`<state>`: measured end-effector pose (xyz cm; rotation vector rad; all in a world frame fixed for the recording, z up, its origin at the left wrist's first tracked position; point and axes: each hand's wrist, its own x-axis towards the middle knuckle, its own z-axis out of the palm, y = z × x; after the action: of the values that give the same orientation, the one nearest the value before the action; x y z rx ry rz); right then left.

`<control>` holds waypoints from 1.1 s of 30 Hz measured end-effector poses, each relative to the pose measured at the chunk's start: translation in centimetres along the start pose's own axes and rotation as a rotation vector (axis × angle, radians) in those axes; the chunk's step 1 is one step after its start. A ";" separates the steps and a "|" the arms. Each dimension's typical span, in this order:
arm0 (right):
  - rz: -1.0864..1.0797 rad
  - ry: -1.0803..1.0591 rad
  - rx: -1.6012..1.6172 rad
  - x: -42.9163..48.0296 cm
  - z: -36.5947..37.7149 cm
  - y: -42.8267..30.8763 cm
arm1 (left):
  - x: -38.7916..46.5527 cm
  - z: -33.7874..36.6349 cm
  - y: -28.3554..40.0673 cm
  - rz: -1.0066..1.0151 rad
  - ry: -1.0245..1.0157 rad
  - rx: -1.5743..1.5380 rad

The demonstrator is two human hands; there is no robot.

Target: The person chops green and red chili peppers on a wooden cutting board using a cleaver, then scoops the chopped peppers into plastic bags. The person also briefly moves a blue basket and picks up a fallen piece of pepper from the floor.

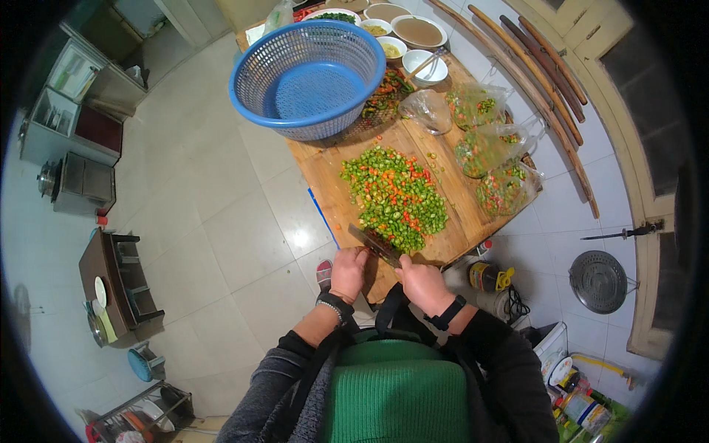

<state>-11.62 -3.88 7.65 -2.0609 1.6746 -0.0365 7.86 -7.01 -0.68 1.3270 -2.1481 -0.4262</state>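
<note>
My right hand (424, 285) grips the handle of a kitchen knife (375, 246), whose dark blade slants to the upper left over the near part of a wooden cutting board (324, 183). Curled close beside the blade is my left hand (349, 274). Its fingertips point at the board, and whatever lies under them is hidden. Just beyond the blade spreads a wide heap of chopped green and red chili peppers (393, 194). A few loose bits lie around the heap.
A blue plastic basket (307, 124) stands at the board's far left. Clear bags of chopped peppers (493, 149) line the right side. Bowls (425, 67) and sauce dishes (419, 31) sit at the back. Wooden sticks (532, 94) lean against the tiled wall. A yellow-capped bottle (487, 276) stands at right.
</note>
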 end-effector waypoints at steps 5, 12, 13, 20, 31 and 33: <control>-0.039 -0.004 0.002 0.4 0.4 0.2 | 0.2 0.0 -0.1 0.016 0.005 0.016; 0.154 0.124 0.192 3.2 2.3 0.5 | 0.3 -0.6 0.0 0.061 -0.006 0.002; 0.224 0.171 0.248 3.3 2.3 0.7 | 0.3 -0.6 0.0 0.073 0.011 -0.003; 0.062 0.047 0.151 1.0 0.7 0.3 | 0.4 -0.9 -0.3 0.055 0.001 0.003; -0.017 -0.009 0.086 1.6 1.0 0.1 | 0.5 -0.9 -0.2 0.062 -0.090 0.057; -0.001 0.041 0.093 2.9 1.5 -0.4 | 0.6 -0.7 -0.2 0.086 -0.109 0.063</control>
<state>-10.05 -6.01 5.72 -2.0051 1.6639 -0.1552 8.23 -7.62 -0.05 1.2654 -2.3163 -0.4079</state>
